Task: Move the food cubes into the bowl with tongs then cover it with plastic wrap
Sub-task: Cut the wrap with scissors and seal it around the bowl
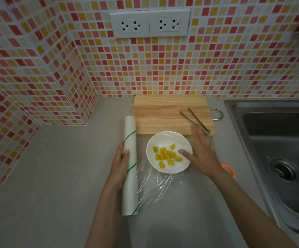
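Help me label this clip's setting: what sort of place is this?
Most likely a home kitchen counter. A steel sink is set into the worktop, mosaic tiles with wall sockets back it, and a wooden cutting board lies beside a bowl of food cubes.

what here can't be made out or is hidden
Head view only:
- Orange object: mostly behind the right hand and forearm; unidentifiable.
- Wrap over the bowl: too clear to tell how far it reaches.
- Tongs: hinge end behind the right hand.
- Sink: cut off by the right edge.
- Roll: left hand hides its side.
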